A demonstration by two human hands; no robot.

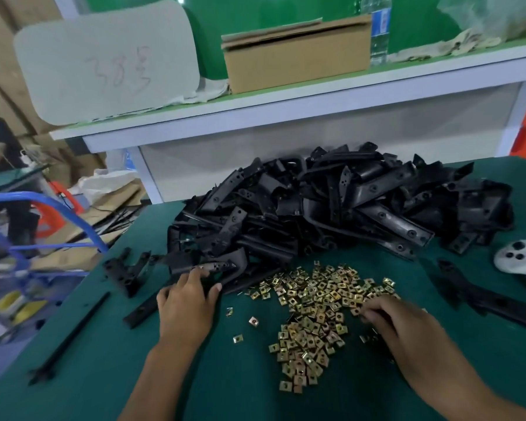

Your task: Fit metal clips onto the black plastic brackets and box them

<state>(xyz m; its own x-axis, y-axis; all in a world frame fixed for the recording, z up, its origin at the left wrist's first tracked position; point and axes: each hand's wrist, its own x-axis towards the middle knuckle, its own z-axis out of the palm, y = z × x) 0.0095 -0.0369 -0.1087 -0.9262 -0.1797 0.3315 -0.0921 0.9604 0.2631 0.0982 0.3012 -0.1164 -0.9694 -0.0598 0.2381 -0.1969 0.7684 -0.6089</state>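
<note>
A big heap of black plastic brackets (331, 208) lies at the back of the green table (240, 384). In front of it spreads a pile of small brass-coloured metal clips (313, 302). My left hand (186, 305) reaches to the heap's front edge, with fingers and thumb curled round one black bracket (225, 267). My right hand (398, 326) is at the right side of the clip pile, its curled fingertips pinching among the clips. Three stray clips (253, 321) lie between my hands.
Loose brackets (125, 275) and a long thin black strip (70, 335) lie at the table's left. A long black bracket (486, 299) and a white object (516, 259) are at the right. A cardboard box (295, 56) sits on the shelf behind. A blue cart (43, 226) stands left.
</note>
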